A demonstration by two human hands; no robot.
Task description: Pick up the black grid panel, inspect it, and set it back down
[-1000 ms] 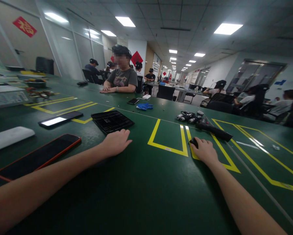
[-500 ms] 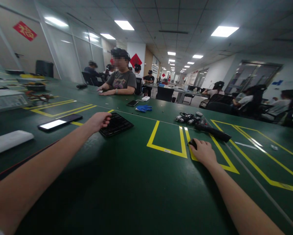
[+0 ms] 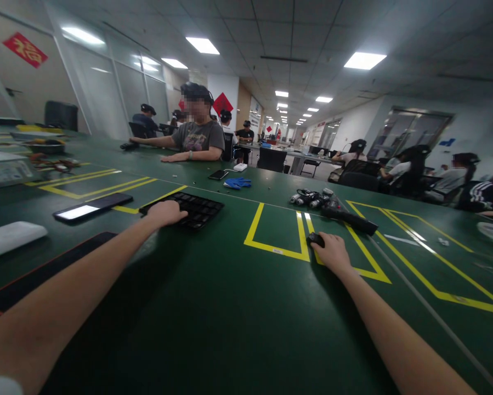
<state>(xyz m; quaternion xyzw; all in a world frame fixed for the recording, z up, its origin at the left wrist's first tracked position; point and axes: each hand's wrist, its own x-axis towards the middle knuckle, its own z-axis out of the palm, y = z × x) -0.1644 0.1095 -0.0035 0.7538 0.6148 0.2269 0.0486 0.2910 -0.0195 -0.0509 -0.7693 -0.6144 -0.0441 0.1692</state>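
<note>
My left hand [image 3: 168, 213] reaches over the left part of a black tray [image 3: 207, 208] divided into small compartments. Its fingers are curled down at the tray, and what they pinch, if anything, is hidden. On the right, my right hand [image 3: 333, 251] rests low at a yellow tape line with its fingers closed around a small black object [image 3: 316, 238]. Most of that object is covered by the fingers, so its kind does not show.
Beyond my right hand lie a bundle of cabled metal cylinders [image 3: 307, 197] and a long black object [image 3: 355, 222]. A blue glove [image 3: 238, 183] and a phone [image 3: 218, 174] are further back. At left lies a lit phone [image 3: 92, 207]. Across the table sits a person [image 3: 199, 134].
My left hand has come down from above onto the tray. My right hand stays at the tape with the black object. The person opposite has stretched an arm toward a dark object.
</note>
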